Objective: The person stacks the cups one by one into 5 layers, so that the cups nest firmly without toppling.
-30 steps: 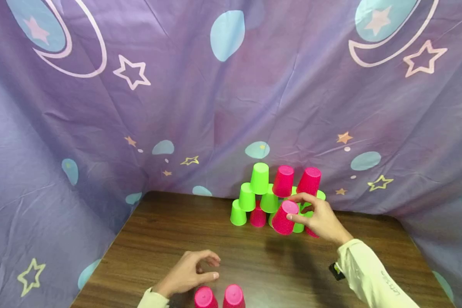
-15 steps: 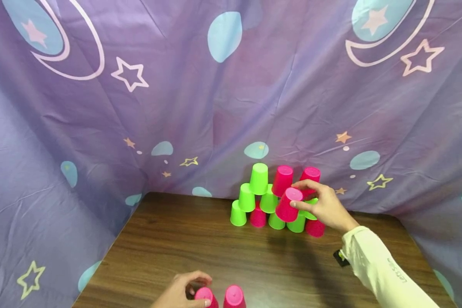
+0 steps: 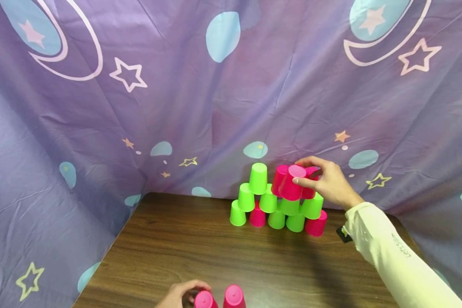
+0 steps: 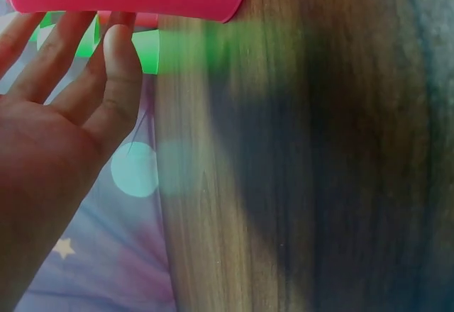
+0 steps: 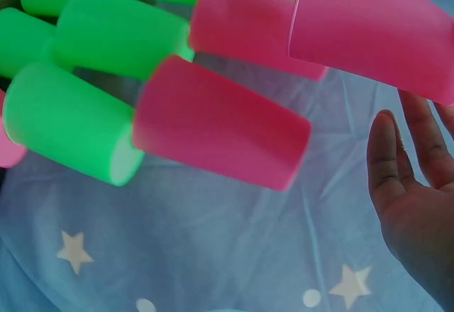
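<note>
My right hand [image 3: 329, 182] pinches an upside-down pink cup [image 3: 291, 186] between thumb and fingers. In the head view this cup overlaps the upper pink cups of a stepped stack; in the right wrist view it is at upper right, beyond a stacked pink cup [image 5: 220, 124]. The stack mixes pink with green cups [image 3: 259, 179], all upside down, in three tiers. My left hand [image 3: 181, 295] curls round a pink cup [image 3: 205, 300] at the bottom of the head view, its thumb hidden there. Beside it stands another pink cup [image 3: 234, 297].
A wooden table [image 3: 169, 244] carries the cups. Purple patterned cloth [image 3: 177, 107] hangs behind it and along the sides, close behind the stack. A small black device [image 3: 344, 234] shows under the right sleeve.
My right hand has raised the pink cup from in front of the lower tiers to the top tier. My left hand has come down and back onto the left front pink cup.
</note>
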Motion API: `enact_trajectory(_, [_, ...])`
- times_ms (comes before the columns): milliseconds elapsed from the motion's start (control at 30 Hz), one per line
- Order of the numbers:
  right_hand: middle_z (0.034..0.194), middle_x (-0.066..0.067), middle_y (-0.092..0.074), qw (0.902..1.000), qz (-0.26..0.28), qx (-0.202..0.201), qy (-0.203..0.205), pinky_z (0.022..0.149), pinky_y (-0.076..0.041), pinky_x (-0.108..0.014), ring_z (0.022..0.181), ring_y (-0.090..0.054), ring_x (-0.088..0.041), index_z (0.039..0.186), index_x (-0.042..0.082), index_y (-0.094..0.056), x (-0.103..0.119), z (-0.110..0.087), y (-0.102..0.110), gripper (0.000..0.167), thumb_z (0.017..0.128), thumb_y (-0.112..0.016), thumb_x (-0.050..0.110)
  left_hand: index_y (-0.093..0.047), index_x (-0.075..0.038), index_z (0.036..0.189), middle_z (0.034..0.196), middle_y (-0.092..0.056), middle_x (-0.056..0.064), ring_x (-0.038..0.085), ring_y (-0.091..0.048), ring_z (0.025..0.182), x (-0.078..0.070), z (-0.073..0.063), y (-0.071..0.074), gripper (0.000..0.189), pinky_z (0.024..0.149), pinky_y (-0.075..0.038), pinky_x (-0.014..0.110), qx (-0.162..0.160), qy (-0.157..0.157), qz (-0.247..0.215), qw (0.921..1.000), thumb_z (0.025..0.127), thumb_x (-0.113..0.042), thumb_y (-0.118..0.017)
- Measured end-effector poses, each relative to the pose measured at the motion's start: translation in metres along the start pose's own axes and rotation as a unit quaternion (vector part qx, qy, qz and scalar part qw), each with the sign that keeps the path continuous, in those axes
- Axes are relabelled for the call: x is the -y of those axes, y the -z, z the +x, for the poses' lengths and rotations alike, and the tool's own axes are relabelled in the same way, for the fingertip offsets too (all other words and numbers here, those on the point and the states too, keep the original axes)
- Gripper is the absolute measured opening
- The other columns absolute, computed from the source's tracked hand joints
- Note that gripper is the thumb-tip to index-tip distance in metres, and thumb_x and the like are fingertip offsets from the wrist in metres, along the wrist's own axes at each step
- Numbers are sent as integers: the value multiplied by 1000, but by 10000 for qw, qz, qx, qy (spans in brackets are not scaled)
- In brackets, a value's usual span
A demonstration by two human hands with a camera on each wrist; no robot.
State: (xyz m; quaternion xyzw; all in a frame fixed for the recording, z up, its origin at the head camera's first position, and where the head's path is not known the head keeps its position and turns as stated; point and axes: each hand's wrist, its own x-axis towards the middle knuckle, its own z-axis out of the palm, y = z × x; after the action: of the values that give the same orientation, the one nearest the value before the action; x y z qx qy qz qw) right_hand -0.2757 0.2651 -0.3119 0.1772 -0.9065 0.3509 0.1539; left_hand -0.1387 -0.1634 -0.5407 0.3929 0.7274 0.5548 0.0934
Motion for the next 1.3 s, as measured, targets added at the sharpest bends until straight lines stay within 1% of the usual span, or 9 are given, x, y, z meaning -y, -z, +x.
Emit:
enact_trajectory(133, [113,-15,-73,9999,99,-24,-66,68,-54,-19,79,-67,-10,118,9,-69,3,10,10,41,83,-82,25,-58,5,123,110,-65,32,-4,-67,93,0,-1,-2,46,74,-60,24,84,97,-277,9995,81,2,-76])
enact_trajectory(267, [118,-18,-70,9995,254,-107,-160,70,-52,-15,78,-64,-2,122,6,-67,5,18,23,43,85,-80,23,-58,5,123,111,-64,31,-4,-66,94,2,-2,-2,47,73,-60,25,58,-14,-213,9998,79,3,-76])
enact_trajectory(467, [113,-18,-70,9991,204,-286,-229,67,-52,-13,77,-63,5,122,6,-67,7,25,33,42,85,-80,22,-58,9,122,111,-65,30,-4,-62,110,8,-5,1,46,75,-61,27,-26,-356,2,9994,79,4,-76])
enact_trajectory(667, [113,-22,-71,9991,114,-403,-107,67,-51,-10,78,-63,7,121,3,-68,0,34,37,43,86,-80,24,-60,5,121,111,-67,29,-6,-60,112,7,-8,1,45,75,-60,25,-132,-332,102,9993,79,3,-76])
enact_trajectory(833, [113,-19,-72,9977,-97,-467,-477,69,-50,-13,84,-63,-2,121,6,-68,-5,39,37,44,86,-79,31,-62,2,121,108,-69,25,-5,-63,103,2,-7,1,47,70,-60,26,-337,-317,236,9987,77,1,-79])
enact_trajectory(933, [113,-18,-72,9968,-188,-502,-594,70,-48,-15,91,-66,-13,122,8,-67,-7,40,36,45,87,-78,33,-63,0,120,107,-71,22,-4,-64,97,-2,-6,2,51,68,-59,27,-485,-428,344,9973,73,0,-81])
enact_trajectory(1067, [116,-20,-71,9967,-217,-437,-647,78,-47,-24,103,-65,-29,125,6,-66,-8,41,35,50,87,-77,38,-63,-1,121,108,-72,17,-2,-65,99,-7,-5,6,54,69,-58,25,-639,-582,516,9949,72,-4,-83])
enact_trajectory(1200, [120,-22,-68,9965,-200,-369,-718,84,-45,-35,111,-62,-33,127,6,-64,-9,43,34,53,88,-76,39,-63,-1,122,109,-73,15,-1,-65,104,-13,-3,7,52,72,-57,25,-723,-516,575,9944,74,-7,-83])
enact_trajectory(1300, [121,-22,-68,9964,-197,-359,-739,85,-44,-36,112,-61,-33,127,5,-64,-9,45,33,51,88,-76,37,-63,-1,121,108,-73,16,-1,-65,104,-19,-1,8,52,73,-57,25,-865,-409,579,9937,74,-7,-84])
